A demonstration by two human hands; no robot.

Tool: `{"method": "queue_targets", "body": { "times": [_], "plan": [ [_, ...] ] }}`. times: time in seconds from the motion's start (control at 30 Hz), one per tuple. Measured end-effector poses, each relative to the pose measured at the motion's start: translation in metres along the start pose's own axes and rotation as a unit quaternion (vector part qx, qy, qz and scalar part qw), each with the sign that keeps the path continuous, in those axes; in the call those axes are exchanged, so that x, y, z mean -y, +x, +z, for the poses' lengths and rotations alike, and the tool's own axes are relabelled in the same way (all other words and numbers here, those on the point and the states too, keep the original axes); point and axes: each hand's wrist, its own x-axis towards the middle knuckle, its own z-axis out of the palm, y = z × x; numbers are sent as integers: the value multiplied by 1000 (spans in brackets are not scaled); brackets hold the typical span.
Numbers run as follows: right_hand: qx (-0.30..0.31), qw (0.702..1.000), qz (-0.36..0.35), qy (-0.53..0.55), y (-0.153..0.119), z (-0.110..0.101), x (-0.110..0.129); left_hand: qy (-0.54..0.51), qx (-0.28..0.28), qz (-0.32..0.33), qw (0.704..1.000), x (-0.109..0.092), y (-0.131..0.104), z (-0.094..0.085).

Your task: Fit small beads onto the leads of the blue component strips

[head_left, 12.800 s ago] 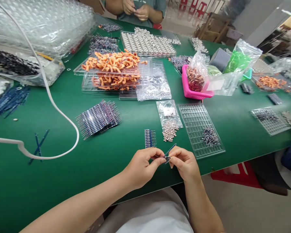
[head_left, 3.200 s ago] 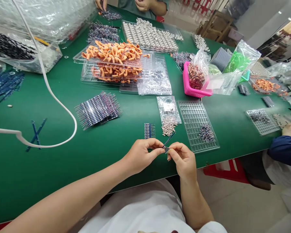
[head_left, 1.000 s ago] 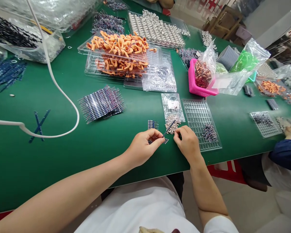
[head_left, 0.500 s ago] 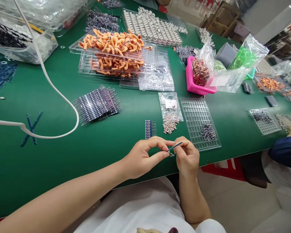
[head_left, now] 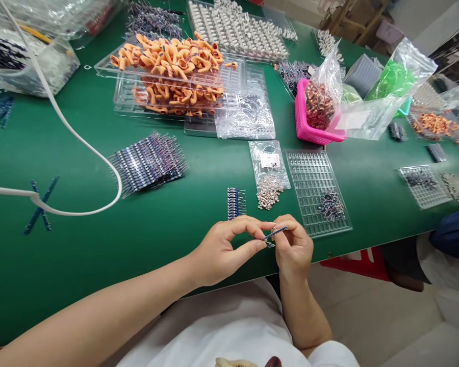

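Note:
My left hand (head_left: 225, 250) pinches a narrow blue circuit board strip (head_left: 268, 236) with thin metal leads between thumb and fingers. Close against its right end, my right hand (head_left: 295, 250) is closed, a small silvery part (head_left: 274, 229) barely showing at its fingertips. Just beyond the hands lies a row of similar blue strips with leads (head_left: 236, 203). Small round metal parts (head_left: 270, 193) spill from a labelled clear bag (head_left: 268, 153). To the right, a clear compartment tray (head_left: 306, 173) holds a heap of small leaded parts (head_left: 331, 206).
A stack of leaded strips (head_left: 149, 163) lies left of centre. Behind are trays of orange pieces (head_left: 172, 61), a tray of white parts (head_left: 237, 30) and a pink basket (head_left: 302, 117) with bags. A white cable (head_left: 87, 144) loops across the left. Another person's dark sleeve (head_left: 453, 237) shows at right.
The view has shifted slightly. Both hands keep nearly the same pose on the strip, with only small finger movement at the right hand.

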Motion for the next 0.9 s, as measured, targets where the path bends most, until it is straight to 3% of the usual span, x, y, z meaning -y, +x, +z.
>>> {"method": "queue_targets", "body": {
  "times": [0.4, 0.53, 0.7, 0.9],
  "plan": [
    [-27, 985, -88, -143, -5, 3, 5, -15, -8, -12, 1000, 3, -1, 0],
    [-34, 966, -148, -208, -6, 3, 6, -69, -18, -48, 996, 1, 0, 1],
    [-39, 921, -247, -299, -5, 6, 9, -181, -34, -121, 976, -3, 3, 2],
    [-28, 909, -243, -337, -5, 9, 13, -208, -53, -151, 965, -5, 7, 2]
  ]
}}
